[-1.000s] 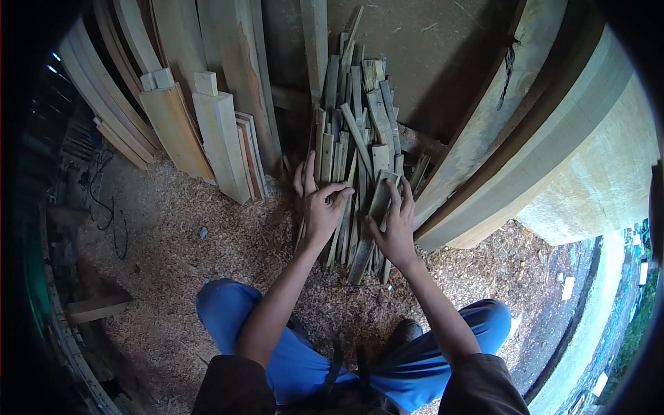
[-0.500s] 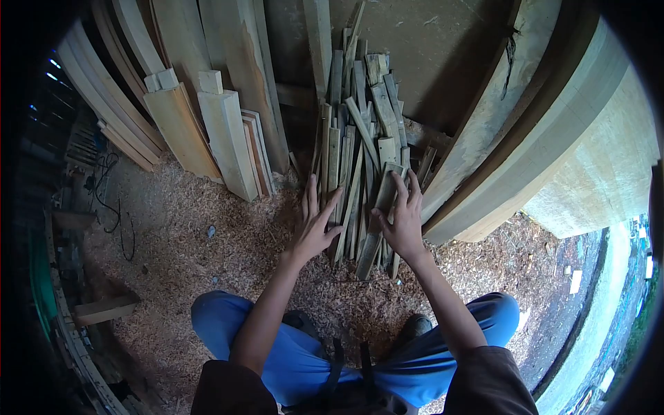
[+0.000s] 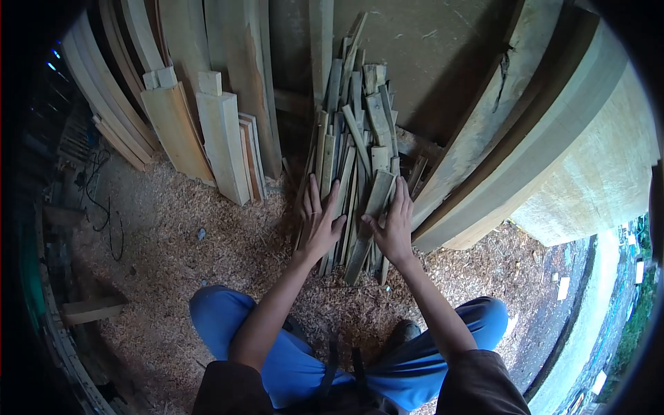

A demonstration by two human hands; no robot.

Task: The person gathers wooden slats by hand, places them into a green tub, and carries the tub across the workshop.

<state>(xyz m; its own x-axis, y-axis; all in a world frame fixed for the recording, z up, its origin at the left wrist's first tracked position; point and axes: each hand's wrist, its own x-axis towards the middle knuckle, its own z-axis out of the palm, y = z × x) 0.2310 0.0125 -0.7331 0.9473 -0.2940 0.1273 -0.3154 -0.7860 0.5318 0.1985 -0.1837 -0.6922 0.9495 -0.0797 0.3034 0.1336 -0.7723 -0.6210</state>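
A heap of thin wood strips (image 3: 351,138) leans upright against the wall, its lower ends on the shavings. My left hand (image 3: 321,225) lies against the heap's left side with its fingers spread. On the right side, my right hand (image 3: 393,228) rests with fingers extended along the edge of a wider flat strip (image 3: 370,225), its thumb over that strip's face. Neither hand is wrapped round a piece; the strips stand between the two palms.
Short thick boards (image 3: 225,145) and tall planks (image 3: 245,83) lean at the left. Long boards (image 3: 477,131) and a broad pale sheet (image 3: 588,180) lean at the right. Wood shavings (image 3: 173,242) cover the floor. A dark cable (image 3: 109,214) lies at far left.
My right hand has moved slightly left and its fingers have straightened along the heap's side. The wide strip and neighbouring strips have shifted a little left. My left hand stays against the heap.
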